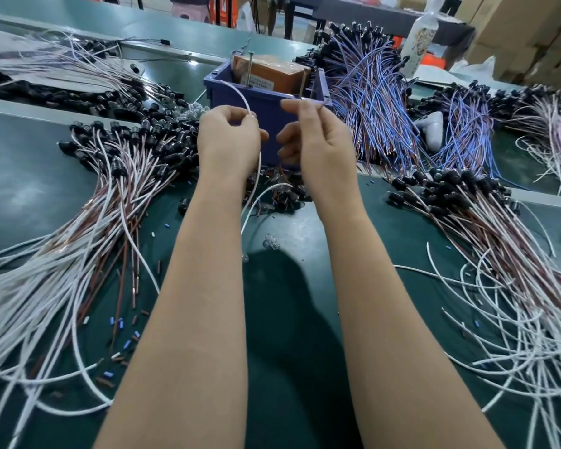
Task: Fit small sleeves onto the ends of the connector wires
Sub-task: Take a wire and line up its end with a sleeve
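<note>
One white wire [240, 94], pinched near its end by the left hand [229, 137] before a blue bin [269, 106] above the surface [30, 176]; right hand [314, 140], fingertips closed, contents too small to tell; step: sleeve fitting; next likely needs fine tip-to-sleeve alignment.

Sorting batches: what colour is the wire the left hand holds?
A thin white wire, head view.

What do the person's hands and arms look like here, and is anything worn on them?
The left hand and the right hand are bare, with no gloves and no rings that can be seen. The left forearm and the right forearm are also uncovered: no sleeve, watch or bracelet shows.
</note>
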Motion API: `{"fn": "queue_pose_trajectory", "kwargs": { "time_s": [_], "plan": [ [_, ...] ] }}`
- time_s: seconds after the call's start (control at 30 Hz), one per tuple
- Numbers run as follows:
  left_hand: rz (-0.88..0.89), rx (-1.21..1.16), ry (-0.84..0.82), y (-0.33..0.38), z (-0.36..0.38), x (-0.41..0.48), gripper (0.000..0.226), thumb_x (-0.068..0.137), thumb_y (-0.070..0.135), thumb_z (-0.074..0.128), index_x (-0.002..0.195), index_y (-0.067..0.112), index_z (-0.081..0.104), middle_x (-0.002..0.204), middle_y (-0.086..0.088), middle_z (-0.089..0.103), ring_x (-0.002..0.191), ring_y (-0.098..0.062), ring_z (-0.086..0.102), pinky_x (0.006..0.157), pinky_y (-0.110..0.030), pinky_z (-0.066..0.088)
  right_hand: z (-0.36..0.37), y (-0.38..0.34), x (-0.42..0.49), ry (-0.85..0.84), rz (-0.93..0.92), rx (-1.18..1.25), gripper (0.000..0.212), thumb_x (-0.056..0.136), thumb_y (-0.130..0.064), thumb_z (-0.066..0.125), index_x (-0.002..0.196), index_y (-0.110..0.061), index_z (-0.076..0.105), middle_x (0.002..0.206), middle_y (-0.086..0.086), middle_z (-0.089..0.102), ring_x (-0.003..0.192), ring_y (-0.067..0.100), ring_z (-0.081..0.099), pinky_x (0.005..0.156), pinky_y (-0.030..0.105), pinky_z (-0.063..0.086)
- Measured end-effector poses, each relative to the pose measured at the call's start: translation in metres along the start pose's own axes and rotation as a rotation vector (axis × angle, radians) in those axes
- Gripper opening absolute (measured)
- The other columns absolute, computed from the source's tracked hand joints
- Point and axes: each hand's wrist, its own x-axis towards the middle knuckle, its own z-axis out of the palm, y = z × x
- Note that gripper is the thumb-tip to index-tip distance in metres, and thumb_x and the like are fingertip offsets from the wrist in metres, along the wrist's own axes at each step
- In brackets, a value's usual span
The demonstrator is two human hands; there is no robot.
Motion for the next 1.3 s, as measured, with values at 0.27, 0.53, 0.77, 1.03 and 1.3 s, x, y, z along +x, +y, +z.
{"fn": "queue_pose_trajectory", "kwargs": {
  "time_s": [0.27,0.53,0.77,1.03,1.3],
  "plan": [
    [-0.016,-0.007,-0.011,0.001,-0.001,0.0,0.019,0.094,0.013,0.049,0.078,0.022,0.054,0.06,0.006,0.059,0.045,-0.003,0.043,0.052,-0.021,0.034,-0.028,0.023,0.006,0.141,0.502,0.235,0.019,0.104,-0.015,0.029,0.089,-0.011,0.04,0.058,0.004,0.052,0.04,0.008,0.035,0.043,0.017,0.032],
    [-0.021,-0.018,-0.022,0.001,0.001,-0.001,0.017,0.093,0.013,0.049,0.079,0.022,0.055,0.06,0.005,0.059,0.049,-0.007,0.043,0.056,-0.023,0.035,-0.023,0.021,0.007,0.067,0.424,0.205,0.028,0.104,-0.015,0.029,0.125,-0.009,0.047,0.063,0.004,0.053,0.046,0.009,0.04,0.049,0.019,0.037],
    [-0.012,0.005,-0.052,0.0,0.002,-0.002,0.013,0.094,0.014,0.049,0.085,0.02,0.057,0.062,0.005,0.059,0.049,-0.006,0.043,0.055,-0.023,0.035,-0.012,0.018,0.001,0.028,0.166,-0.055,0.029,0.1,-0.008,0.037,0.129,-0.01,0.032,0.065,0.0,0.061,0.043,0.003,0.046,0.053,0.019,0.039],
    [0.013,0.047,-0.089,0.0,0.003,-0.004,0.011,0.094,0.013,0.049,0.091,0.015,0.06,0.062,0.004,0.059,0.048,-0.006,0.042,0.054,-0.023,0.035,-0.014,0.021,0.003,0.098,0.121,-0.12,0.016,0.098,-0.009,0.043,0.108,-0.016,0.052,0.061,0.002,0.062,0.045,0.007,0.048,0.054,0.025,0.04],
    [0.02,0.061,-0.109,-0.001,0.004,-0.004,0.014,0.094,0.012,0.048,0.095,0.013,0.062,0.062,0.004,0.059,0.048,-0.006,0.041,0.053,-0.023,0.034,-0.014,0.026,0.006,0.087,0.121,-0.215,0.031,0.097,-0.007,0.042,0.124,-0.011,0.057,0.063,0.002,0.061,0.051,0.008,0.052,0.062,0.029,0.048]
  ]
}}
